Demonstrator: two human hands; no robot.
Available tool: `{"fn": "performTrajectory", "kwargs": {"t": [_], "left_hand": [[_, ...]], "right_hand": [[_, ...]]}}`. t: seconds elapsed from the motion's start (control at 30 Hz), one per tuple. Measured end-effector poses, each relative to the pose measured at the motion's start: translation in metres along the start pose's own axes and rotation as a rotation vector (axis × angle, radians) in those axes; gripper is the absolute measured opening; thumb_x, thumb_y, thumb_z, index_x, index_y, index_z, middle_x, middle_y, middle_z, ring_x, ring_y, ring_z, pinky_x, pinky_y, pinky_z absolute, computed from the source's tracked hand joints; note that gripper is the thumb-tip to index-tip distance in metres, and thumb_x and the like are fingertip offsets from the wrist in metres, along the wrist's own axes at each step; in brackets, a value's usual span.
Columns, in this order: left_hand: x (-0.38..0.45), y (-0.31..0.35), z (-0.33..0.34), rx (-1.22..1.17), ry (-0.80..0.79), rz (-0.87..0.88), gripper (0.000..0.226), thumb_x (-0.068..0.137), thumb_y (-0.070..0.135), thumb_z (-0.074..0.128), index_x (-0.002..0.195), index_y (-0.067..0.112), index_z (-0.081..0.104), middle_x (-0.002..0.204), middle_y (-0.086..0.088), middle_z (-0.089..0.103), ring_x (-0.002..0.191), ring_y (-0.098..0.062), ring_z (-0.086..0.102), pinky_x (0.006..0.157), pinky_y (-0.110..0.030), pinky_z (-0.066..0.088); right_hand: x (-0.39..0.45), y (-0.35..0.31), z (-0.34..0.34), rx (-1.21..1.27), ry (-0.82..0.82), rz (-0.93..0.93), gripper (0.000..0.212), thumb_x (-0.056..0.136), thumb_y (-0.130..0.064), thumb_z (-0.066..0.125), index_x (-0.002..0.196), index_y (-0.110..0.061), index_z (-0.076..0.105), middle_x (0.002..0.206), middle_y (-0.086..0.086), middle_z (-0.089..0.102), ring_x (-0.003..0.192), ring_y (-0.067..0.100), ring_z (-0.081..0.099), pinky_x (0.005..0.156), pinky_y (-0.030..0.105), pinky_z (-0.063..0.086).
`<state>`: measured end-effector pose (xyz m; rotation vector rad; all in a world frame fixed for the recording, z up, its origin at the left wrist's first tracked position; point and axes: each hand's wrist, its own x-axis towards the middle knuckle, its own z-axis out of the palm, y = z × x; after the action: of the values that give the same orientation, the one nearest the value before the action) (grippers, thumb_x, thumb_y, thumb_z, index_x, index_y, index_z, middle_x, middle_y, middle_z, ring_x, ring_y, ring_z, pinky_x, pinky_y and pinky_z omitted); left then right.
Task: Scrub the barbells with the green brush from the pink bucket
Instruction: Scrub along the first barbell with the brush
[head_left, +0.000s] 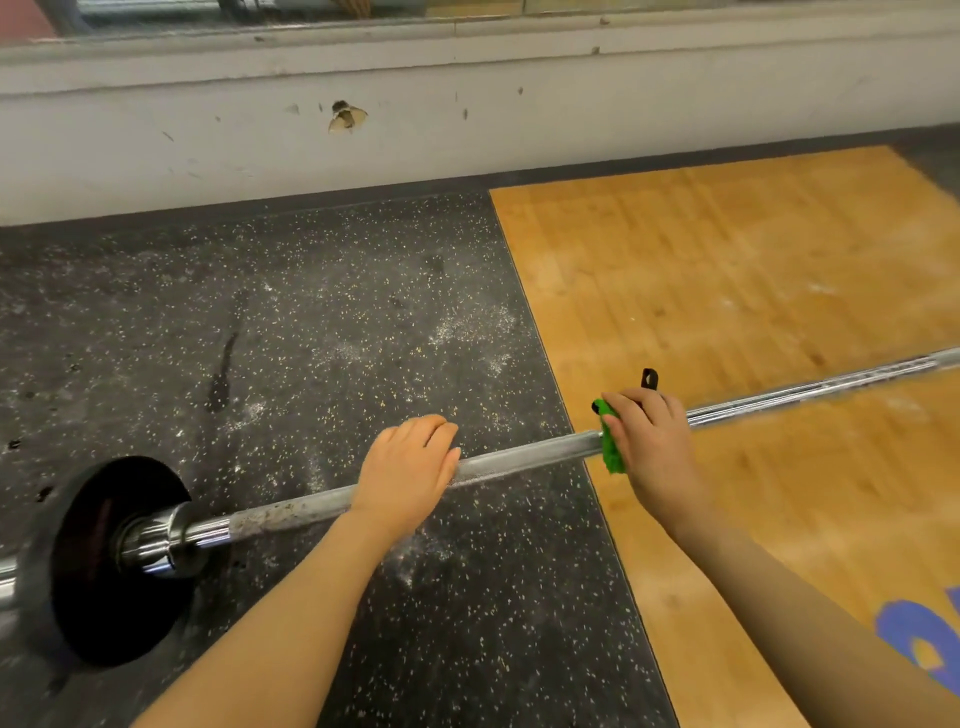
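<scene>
nearby, black plate (98, 566) caps barbell (524, 457).

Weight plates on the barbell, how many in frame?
1. A black plate sits on the bar's left sleeve, lower left, above the rubber floor. The bar's right end runs out of frame, so any plate there is unseen.

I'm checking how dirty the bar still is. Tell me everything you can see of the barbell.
The barbell is a long steel bar lying low across the black speckled rubber floor and the wooden platform. Its left part looks dull and grimy with whitish residue; the stretch to the right looks shinier. At the left end sit a chrome collar and a black weight plate. The left hand grips the shaft; the right hand presses a green brush against it.
</scene>
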<state>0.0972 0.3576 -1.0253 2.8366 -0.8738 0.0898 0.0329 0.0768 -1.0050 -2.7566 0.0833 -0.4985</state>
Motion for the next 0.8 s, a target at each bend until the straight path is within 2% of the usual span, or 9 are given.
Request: {"fn": "performTrajectory", "kwargs": {"t": [0.13,0.23,0.37,0.47,0.5,0.57,0.67,0.73,0.8], "left_hand": [[0.022,0.033,-0.02,-0.08,-0.005,0.04,0.045,0.096,0.036,0.03,0.115,0.014,0.064,0.116,-0.001,0.065,0.103,-0.021,0.063,0.083,-0.037,0.051],[0.03,0.061,-0.028,-0.186,-0.019,0.072,0.035,0.098,0.03,0.041,0.124,0.013,0.058,0.126,-0.002,0.059,0.112,-0.022,0.057,0.09,-0.039,0.046],[0.037,0.094,-0.028,-0.289,-0.053,-0.069,0.037,0.1,0.027,0.043,0.135,0.014,0.047,0.138,-0.003,0.049,0.123,-0.024,0.048,0.099,-0.038,0.037],[0.034,0.114,-0.022,-0.29,-0.151,-0.025,0.051,0.102,0.033,0.035,0.149,0.014,0.026,0.157,-0.008,0.023,0.144,-0.026,0.02,0.116,-0.041,0.015],[0.03,0.115,-0.018,-0.26,-0.185,0.023,0.054,0.103,0.035,0.031,0.151,0.014,0.019,0.159,-0.008,0.014,0.147,-0.026,0.01,0.118,-0.041,0.008],[0.018,0.109,-0.012,-0.198,-0.232,0.121,0.057,0.103,0.036,0.027,0.153,0.013,0.008,0.161,-0.008,0.006,0.148,-0.025,0.002,0.119,-0.04,0.002],[0.009,0.1,-0.003,-0.195,-0.239,0.156,0.057,0.103,0.035,0.029,0.152,0.012,0.011,0.16,-0.007,0.013,0.147,-0.024,0.008,0.119,-0.039,0.006],[0.016,0.109,0.0,-0.255,-0.171,0.148,0.052,0.1,0.03,0.041,0.147,0.011,0.029,0.152,-0.007,0.032,0.141,-0.025,0.028,0.116,-0.04,0.02],[0.028,0.122,0.004,-0.323,-0.064,0.099,0.042,0.093,0.023,0.055,0.133,0.012,0.049,0.132,-0.006,0.053,0.121,-0.025,0.049,0.102,-0.04,0.038]], "right_hand": [[0.007,-0.001,-0.025,-0.093,0.061,0.056,0.043,0.095,-0.032,0.041,0.108,-0.001,0.068,0.104,0.015,0.064,0.092,0.034,0.053,0.079,0.043,0.047],[0.0,-0.01,-0.041,-0.174,0.083,0.098,0.029,0.095,-0.023,0.055,0.107,0.0,0.067,0.102,0.017,0.064,0.091,0.038,0.056,0.079,0.043,0.048],[-0.019,-0.017,-0.053,-0.275,0.069,0.115,0.029,0.096,-0.025,0.055,0.105,-0.001,0.067,0.1,0.015,0.063,0.088,0.037,0.056,0.077,0.044,0.048],[-0.035,-0.022,-0.066,-0.332,0.057,0.123,0.041,0.097,-0.033,0.041,0.102,-0.003,0.068,0.096,0.014,0.063,0.083,0.036,0.056,0.074,0.041,0.047],[-0.039,-0.023,-0.071,-0.367,0.066,0.095,0.042,0.096,-0.032,0.038,0.099,-0.002,0.068,0.093,0.014,0.063,0.08,0.035,0.056,0.072,0.04,0.048],[-0.042,-0.022,-0.079,-0.443,0.059,0.031,0.039,0.095,-0.029,0.041,0.094,-0.001,0.068,0.089,0.016,0.063,0.073,0.035,0.057,0.069,0.038,0.049],[-0.037,-0.001,-0.089,-0.496,-0.026,-0.065,0.035,0.099,-0.027,0.043,0.096,-0.001,0.066,0.092,0.017,0.062,0.075,0.036,0.057,0.071,0.041,0.05],[-0.026,0.019,-0.092,-0.507,-0.081,-0.098,0.041,0.101,-0.031,0.037,0.101,-0.002,0.065,0.096,0.017,0.062,0.079,0.036,0.056,0.073,0.044,0.049],[-0.014,0.033,-0.088,-0.476,-0.061,-0.088,0.04,0.1,-0.03,0.04,0.1,-0.001,0.066,0.095,0.018,0.062,0.078,0.037,0.057,0.074,0.044,0.049]]}}
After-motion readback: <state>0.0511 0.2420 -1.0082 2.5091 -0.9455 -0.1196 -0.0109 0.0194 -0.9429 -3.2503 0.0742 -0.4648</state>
